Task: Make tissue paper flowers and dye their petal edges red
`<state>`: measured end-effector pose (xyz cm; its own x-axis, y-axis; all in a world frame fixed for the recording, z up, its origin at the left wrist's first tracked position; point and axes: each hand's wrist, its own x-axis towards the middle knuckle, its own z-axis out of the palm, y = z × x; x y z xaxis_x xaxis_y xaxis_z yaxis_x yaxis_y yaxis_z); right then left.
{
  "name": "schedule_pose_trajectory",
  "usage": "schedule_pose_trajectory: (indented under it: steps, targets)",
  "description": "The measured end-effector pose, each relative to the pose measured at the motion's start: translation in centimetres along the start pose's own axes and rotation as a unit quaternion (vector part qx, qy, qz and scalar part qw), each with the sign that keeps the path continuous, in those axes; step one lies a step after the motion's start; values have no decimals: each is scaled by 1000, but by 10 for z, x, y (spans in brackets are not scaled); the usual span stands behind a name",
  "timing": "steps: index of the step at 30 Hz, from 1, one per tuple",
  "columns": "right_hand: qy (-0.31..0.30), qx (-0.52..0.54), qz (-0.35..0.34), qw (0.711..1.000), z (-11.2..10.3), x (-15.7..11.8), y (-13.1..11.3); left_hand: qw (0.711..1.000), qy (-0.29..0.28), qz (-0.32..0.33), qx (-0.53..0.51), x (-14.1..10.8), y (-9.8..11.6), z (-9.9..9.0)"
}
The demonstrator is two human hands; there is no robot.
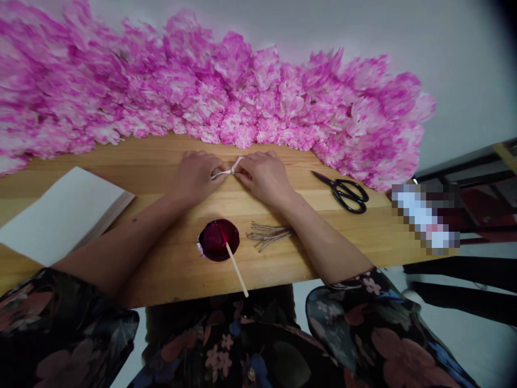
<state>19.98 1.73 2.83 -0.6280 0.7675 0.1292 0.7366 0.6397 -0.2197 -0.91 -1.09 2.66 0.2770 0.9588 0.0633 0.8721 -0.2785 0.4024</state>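
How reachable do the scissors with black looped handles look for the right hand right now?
Probably yes: the scissors lie to the right of the right hand, with only wooden tabletop visible between. It would likely need to release the thin white-and-pink strip first.

I'm sitting in what looks like a flower-craft workspace, though whether in a home or a workshop I can't tell. Pink-and-white artificial flowers (242, 97) bank the back of my wooden desk (274, 264), with black-handled scissors (349, 195), thin brown stems (269, 234) and a dish of dark red liquid (212, 237) nearer.
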Motion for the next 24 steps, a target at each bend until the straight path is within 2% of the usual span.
schedule_pose_trajectory:
  steps: [5, 15, 19, 24]
  targets:
    - [14, 20, 6, 1000, 1, 0, -1, 1000, -15, -10, -7, 0, 8, -5]
    - [20, 36, 79, 996, 3, 5, -8, 998, -44, 4, 51, 1, 10, -5]
    - [18, 69, 80, 994, 4, 6, -5, 999, -24, 27, 24, 1, -1, -3]
    - [24, 100, 66, 992, 5, 5, 0, 997, 41, -29, -64, 2, -18, 0]
